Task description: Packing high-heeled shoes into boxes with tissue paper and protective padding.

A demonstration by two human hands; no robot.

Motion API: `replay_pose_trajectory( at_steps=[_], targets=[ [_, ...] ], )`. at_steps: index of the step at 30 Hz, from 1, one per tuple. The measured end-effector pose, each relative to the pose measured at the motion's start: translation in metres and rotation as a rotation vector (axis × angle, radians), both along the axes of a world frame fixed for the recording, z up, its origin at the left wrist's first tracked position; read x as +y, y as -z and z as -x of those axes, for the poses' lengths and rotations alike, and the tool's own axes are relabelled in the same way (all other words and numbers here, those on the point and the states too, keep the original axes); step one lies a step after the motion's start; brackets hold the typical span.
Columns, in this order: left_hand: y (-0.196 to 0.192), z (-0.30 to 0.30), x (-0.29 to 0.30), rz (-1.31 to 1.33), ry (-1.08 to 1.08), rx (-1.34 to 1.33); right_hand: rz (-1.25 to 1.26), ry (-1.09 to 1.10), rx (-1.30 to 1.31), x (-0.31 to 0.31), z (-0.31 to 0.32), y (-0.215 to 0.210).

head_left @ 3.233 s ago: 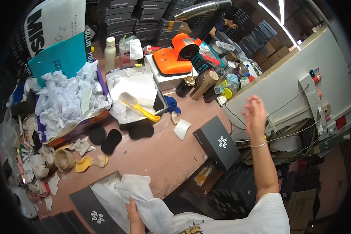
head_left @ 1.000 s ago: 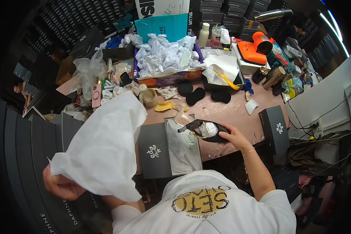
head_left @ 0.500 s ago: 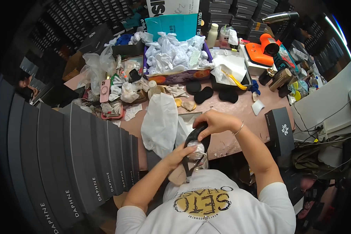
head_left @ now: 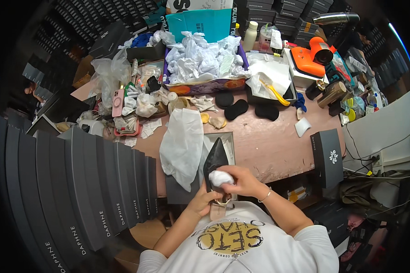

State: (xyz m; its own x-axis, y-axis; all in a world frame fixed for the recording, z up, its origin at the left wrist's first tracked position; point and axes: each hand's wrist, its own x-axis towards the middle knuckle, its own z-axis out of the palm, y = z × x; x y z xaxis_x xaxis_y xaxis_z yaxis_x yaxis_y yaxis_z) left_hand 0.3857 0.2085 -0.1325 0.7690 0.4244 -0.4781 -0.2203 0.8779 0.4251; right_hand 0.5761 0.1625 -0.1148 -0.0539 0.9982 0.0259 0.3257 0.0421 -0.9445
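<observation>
At lower centre, my left hand (head_left: 204, 200) grips the black pointed shoe (head_left: 215, 160); my right hand (head_left: 242, 180) clasps a white tissue wad (head_left: 221, 178), best packed firmly toeward.

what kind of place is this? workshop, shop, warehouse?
Likely a shoe packing or stockroom bench: rows of dark shoe boxes, a box of crumpled white tissue paper, and a black pointed shoe being stuffed with a paper wad.

Both forearms come up from the bottom and meet close in front of the chest. Left hand (head_left: 204, 200) is curled in a grip, right hand (head_left: 242, 181) bent at the wrist, fingers pinched.
</observation>
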Motion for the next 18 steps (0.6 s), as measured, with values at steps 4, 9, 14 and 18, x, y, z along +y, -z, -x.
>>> replay_pose_trajectory(
  at_steps=[4, 9, 14, 18],
  targets=[
    [0.026, -0.006, 0.008, 0.089, -0.005, 0.015, 0.081, 0.662, 0.149, 0.021, -0.088, 0.070],
    [0.026, -0.028, 0.005, 0.168, -0.147, 0.091, -0.214, 0.656, -0.371, 0.046, -0.094, 0.115],
    [0.030, -0.032, -0.004, 0.189, -0.194, 0.091, 0.053, -0.131, -0.266, 0.006, 0.003, 0.037],
    [0.019, -0.054, -0.016, 0.065, -0.326, 0.058, 0.205, -0.111, -0.145, 0.057, 0.024, 0.060]
  ],
)
